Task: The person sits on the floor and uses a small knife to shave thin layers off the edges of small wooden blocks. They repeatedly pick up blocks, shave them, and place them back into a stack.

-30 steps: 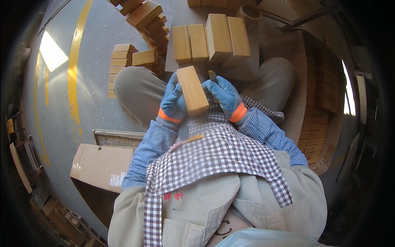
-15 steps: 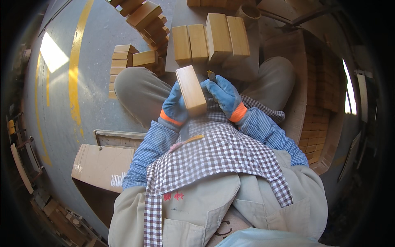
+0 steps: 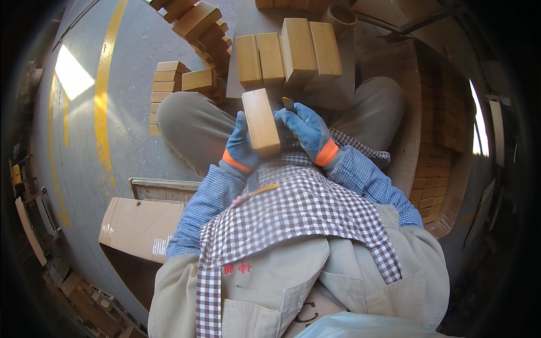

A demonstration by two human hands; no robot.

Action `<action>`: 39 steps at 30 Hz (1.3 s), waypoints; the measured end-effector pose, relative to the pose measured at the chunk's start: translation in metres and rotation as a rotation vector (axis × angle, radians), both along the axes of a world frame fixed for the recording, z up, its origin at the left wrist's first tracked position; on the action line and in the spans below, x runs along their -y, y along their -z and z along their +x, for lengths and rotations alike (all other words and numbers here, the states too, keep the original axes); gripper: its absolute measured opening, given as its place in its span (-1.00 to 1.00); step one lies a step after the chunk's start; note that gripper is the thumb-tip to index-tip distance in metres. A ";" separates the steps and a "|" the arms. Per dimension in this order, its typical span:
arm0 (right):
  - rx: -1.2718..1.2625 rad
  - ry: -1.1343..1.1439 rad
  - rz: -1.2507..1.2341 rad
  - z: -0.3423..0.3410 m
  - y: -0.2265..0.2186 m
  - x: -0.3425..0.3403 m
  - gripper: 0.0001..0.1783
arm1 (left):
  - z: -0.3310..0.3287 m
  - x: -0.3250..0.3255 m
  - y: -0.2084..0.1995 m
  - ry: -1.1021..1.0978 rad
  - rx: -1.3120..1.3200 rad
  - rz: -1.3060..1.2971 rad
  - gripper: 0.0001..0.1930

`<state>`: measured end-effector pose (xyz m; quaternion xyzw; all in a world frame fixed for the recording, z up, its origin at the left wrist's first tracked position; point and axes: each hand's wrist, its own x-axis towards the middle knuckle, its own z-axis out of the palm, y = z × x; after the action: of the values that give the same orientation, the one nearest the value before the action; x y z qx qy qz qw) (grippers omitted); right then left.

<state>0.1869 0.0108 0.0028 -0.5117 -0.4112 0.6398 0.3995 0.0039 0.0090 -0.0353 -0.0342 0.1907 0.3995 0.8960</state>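
Above my lap, my left hand [image 3: 241, 144] grips a pale, smooth wooden block [image 3: 261, 125] by its left side, tilted with its long face up. A thin line runs along that face's left edge. To the right of the block, my right hand [image 3: 305, 129] is closed on a small dark piece with a yellowish face [image 3: 288, 103], its tip sticking up past the fingers; I cannot make out its exact kind. Both hands wear blue gloves with orange cuffs. Several similar wooden blocks [image 3: 299, 52] stand in a row on a grey board [image 3: 332, 97] beyond my hands.
More blocks are stacked on the floor at the left [image 3: 164, 84] and in a leaning pile [image 3: 197, 21] behind. At the right, a large cardboard box [image 3: 401, 121] holds many blocks. An open carton [image 3: 141, 228] lies by my left elbow. A round brown container [image 3: 340, 17] stands at the back.
The block in my left hand has shifted very slightly and turned a little more upright. My right hand keeps its hold on the small dark piece and has barely moved.
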 end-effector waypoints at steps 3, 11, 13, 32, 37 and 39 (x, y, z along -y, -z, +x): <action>0.174 -0.056 0.148 0.005 -0.009 -0.003 -0.73 | 0.001 -0.001 0.010 0.019 0.065 -0.048 -0.29; 0.477 -0.152 0.657 0.002 -0.026 -0.011 -0.74 | -0.005 0.001 0.023 0.046 -0.020 -0.076 -0.19; 0.542 -0.155 0.675 -0.002 -0.026 -0.012 -0.75 | -0.004 0.001 0.022 0.039 -0.033 -0.067 -0.17; 0.739 -0.319 0.687 -0.010 -0.032 -0.007 -0.80 | 0.002 0.001 0.011 0.008 -0.101 -0.097 -0.17; 0.750 -0.324 0.774 -0.008 -0.035 0.000 -0.76 | 0.001 0.002 0.011 0.019 -0.112 -0.088 -0.18; 0.767 -0.342 0.816 -0.007 -0.036 0.002 -0.73 | 0.000 0.002 0.012 0.034 -0.124 -0.069 -0.19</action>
<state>0.1804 0.0090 0.0386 -0.4380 -0.8163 0.2542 0.2779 0.0039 0.0070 -0.0471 -0.0370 0.2603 0.3785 0.8875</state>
